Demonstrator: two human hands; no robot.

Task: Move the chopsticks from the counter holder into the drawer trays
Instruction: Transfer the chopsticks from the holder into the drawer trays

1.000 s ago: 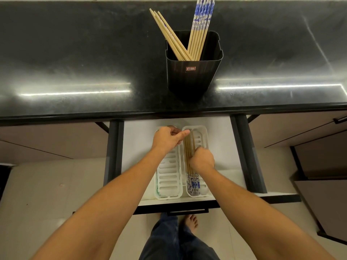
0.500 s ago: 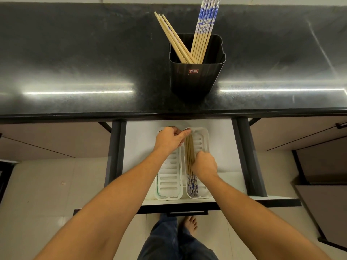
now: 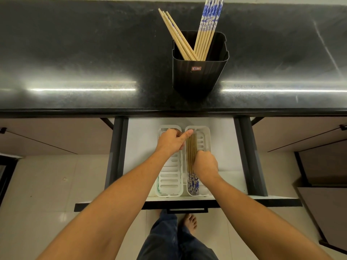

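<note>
The right grip (image 3: 204,163) clasped the chopsticks (image 3: 191,147) lying in the right tray (image 3: 206,136); the left grip (image 3: 171,140) curled at their tips, its hold unclear. Squaring the ends against its thumb before letting go should seat them flat.

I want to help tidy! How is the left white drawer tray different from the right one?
The right tray holds blue-patterned chopsticks, held by the right hand; the left tray shows only bare slots. The left tray has a greenish smear on its left edge; the right tray has none visible. Both are white, slotted and lie side by side.
</note>
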